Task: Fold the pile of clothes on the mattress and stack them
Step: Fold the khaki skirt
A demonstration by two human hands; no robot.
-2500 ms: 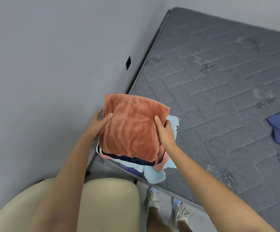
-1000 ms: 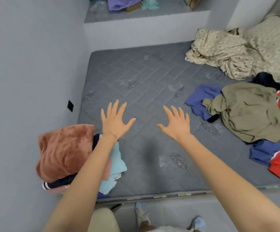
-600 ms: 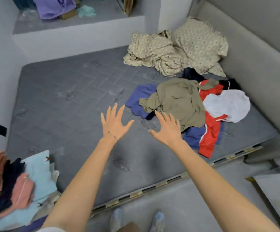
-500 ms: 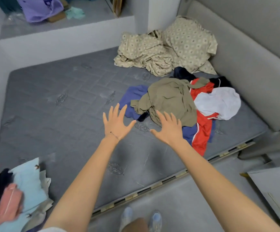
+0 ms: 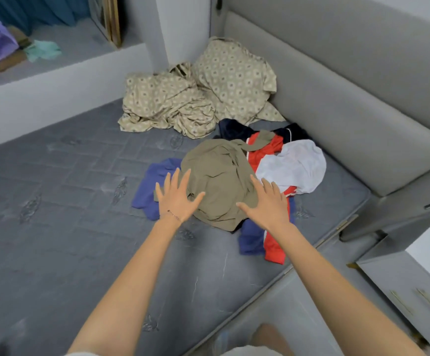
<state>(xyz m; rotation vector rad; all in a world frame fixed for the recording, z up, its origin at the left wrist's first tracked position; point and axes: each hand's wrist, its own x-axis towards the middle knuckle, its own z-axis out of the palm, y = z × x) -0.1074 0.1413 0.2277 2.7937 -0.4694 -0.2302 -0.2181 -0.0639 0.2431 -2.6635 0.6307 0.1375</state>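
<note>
The grey quilted mattress (image 5: 67, 227) lies bare and open from 7 to 10 o'clock; its near edge runs along 5 o'clock and a grey padded panel (image 5: 350, 111) closes it at 3 o'clock. The pile of clothes (image 5: 234, 201) sits at 1 o'clock beside that panel. It holds perhaps five pieces:
- one crumpled olive woven garment (image 5: 219, 181) on top
- one blue garment (image 5: 154, 181)
- one red garment with white stripes (image 5: 273, 249)
- one thin white garment (image 5: 296, 168)
- one navy garment (image 5: 234, 128)

Rumpled beige patterned bedding (image 5: 195, 98) lies at 12 o'clock. The left hand (image 5: 176, 201) and right hand (image 5: 267, 205) are over the olive garment, with the fingers (image 5: 184, 182) spread and grasping nothing.
</note>
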